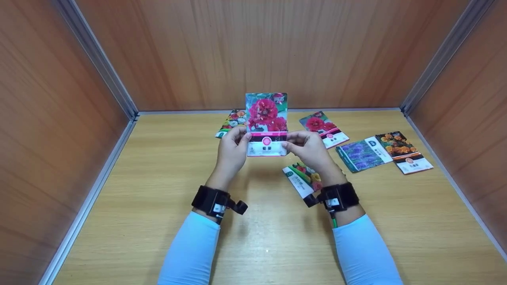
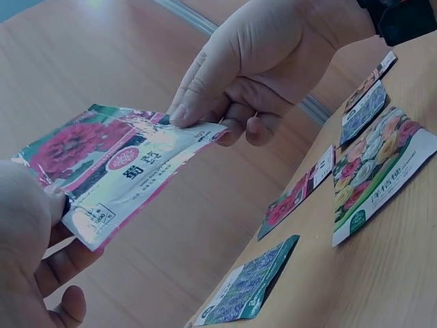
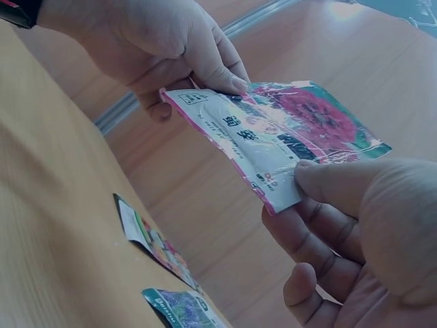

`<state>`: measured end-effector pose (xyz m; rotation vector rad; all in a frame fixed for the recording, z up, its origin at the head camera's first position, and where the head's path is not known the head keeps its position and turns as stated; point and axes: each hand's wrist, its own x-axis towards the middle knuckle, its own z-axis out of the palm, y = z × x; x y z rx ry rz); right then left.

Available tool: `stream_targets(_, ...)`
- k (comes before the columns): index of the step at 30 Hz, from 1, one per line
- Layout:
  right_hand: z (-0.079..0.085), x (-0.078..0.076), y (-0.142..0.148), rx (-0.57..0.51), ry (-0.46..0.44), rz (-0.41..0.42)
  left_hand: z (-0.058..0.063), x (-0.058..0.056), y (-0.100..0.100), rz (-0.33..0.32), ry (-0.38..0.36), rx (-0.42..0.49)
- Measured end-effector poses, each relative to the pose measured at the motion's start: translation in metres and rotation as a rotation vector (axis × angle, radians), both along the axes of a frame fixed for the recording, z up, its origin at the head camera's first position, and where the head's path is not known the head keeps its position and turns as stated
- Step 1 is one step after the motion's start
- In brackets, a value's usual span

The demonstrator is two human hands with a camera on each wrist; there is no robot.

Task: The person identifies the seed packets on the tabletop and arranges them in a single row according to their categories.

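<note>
Both hands hold up a seed packet (image 1: 267,114) with large pink-red flowers on top and a white lower part with Chinese print, its front toward the head camera. My left hand (image 1: 233,148) pinches its left edge between thumb and fingers. At its lower right edge, my right hand (image 1: 313,148) pinches it likewise. In the left wrist view the held packet (image 2: 143,157) slants between the hands. Partly under the right wrist lies a seed packet with mixed-colour flowers (image 1: 298,180). A similar pink-flowered packet (image 1: 324,128) lies beyond the right hand.
On the wooden table (image 1: 158,190), a purple-flowered packet (image 1: 364,154) lies against an orange-flowered packet (image 1: 404,152) at right. Another mixed-flower packet (image 1: 231,122) is partly hidden behind the held one. The left wrist view shows a second purple-flowered packet (image 2: 249,283). Wooden panels (image 1: 253,51) enclose the table.
</note>
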<state>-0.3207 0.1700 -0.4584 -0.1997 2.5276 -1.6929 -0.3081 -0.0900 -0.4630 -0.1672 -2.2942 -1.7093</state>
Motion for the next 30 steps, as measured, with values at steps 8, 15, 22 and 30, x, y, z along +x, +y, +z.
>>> stream_targets(8,-0.013,-0.007,0.005,-0.036,-0.040,-0.028,-0.001,-0.006,-0.021,-0.003,-0.146,-0.077)
stream_targets(15,-0.028,-0.014,0.013,0.055,-0.010,-0.036,-0.010,-0.017,-0.070,-0.003,-0.295,-0.249)
stream_targets(22,-0.032,-0.019,0.032,0.216,-0.058,-0.022,-0.017,-0.017,-0.120,0.026,-0.481,-0.343)
stream_targets(30,-0.032,-0.021,0.052,0.405,-0.143,0.016,-0.023,-0.008,-0.158,0.108,-0.633,-0.515)
